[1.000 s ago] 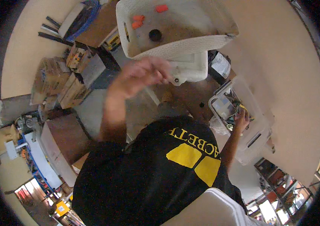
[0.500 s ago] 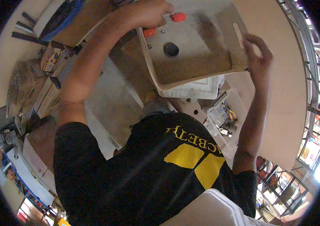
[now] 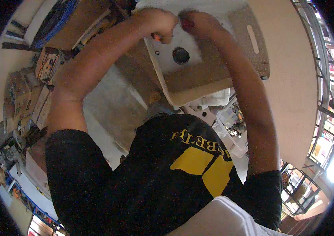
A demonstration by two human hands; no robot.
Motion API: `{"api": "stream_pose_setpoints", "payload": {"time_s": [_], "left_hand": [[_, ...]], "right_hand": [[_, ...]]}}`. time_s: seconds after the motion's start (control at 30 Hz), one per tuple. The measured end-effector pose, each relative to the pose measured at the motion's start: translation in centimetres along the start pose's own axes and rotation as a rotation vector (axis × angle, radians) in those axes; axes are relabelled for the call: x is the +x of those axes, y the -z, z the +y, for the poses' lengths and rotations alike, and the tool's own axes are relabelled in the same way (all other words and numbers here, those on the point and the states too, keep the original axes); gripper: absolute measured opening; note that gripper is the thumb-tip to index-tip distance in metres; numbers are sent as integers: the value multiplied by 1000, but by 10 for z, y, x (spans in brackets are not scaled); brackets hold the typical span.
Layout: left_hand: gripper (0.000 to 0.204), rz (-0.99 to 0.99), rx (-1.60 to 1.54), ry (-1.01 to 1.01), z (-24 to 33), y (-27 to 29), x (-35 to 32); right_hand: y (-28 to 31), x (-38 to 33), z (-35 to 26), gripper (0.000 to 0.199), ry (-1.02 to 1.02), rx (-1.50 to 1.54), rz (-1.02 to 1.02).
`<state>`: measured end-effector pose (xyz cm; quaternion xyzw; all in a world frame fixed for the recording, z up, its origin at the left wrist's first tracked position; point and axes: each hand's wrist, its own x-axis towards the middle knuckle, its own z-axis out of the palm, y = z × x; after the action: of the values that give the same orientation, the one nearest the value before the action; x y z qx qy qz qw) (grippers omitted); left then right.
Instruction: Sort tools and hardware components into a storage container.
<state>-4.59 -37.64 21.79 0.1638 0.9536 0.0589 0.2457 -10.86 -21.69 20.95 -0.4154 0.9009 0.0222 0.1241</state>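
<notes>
A dirty off-white plastic bin [image 3: 192, 90] with a handle slot in its right side lies in front of me. Its bottom has a round dark hole [image 3: 181, 56]. At the bin's far left wall, my left hand [image 3: 160, 23] is closed, fingers curled round an orange plastic fitting [image 3: 156, 37] that shows only in part. My right hand [image 3: 204, 24] reaches over the bin, closed on a red plastic fitting [image 3: 188, 24]; it is smeared by motion and its fingertips are partly hidden. The two hands are close together, a small gap between them.
Beneath the bin, a clear tray [image 3: 230, 118] holds small tools and parts. A pale board [image 3: 292, 90] stretches along the right, with metal shelving [image 3: 300, 188] beyond. Cardboard boxes [image 3: 23, 94] are stacked at the left. A coil of blue cable [image 3: 59, 23] sits at the upper left.
My right hand has left the bin's right handle and moved left to the red fitting. My left hand has drawn back and curled by the orange fitting. The bin has shifted and tilted slightly.
</notes>
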Motion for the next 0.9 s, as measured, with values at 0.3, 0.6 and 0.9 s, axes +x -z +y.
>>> {"api": "stream_pose_setpoints", "payload": {"time_s": [0.3,0.6,0.9], "left_hand": [[30,-151,-1618,-164,-21,32,-12],[49,-42,-1872,-100,-18,40,-14],[50,-71,-1872,-170,-10,41,-27]], "right_hand": [[39,-38,35,37,-24,1233,14],[45,-52,17,48,-62,1348,150],[72,-63,-1,29,-87,1224,375]]}}
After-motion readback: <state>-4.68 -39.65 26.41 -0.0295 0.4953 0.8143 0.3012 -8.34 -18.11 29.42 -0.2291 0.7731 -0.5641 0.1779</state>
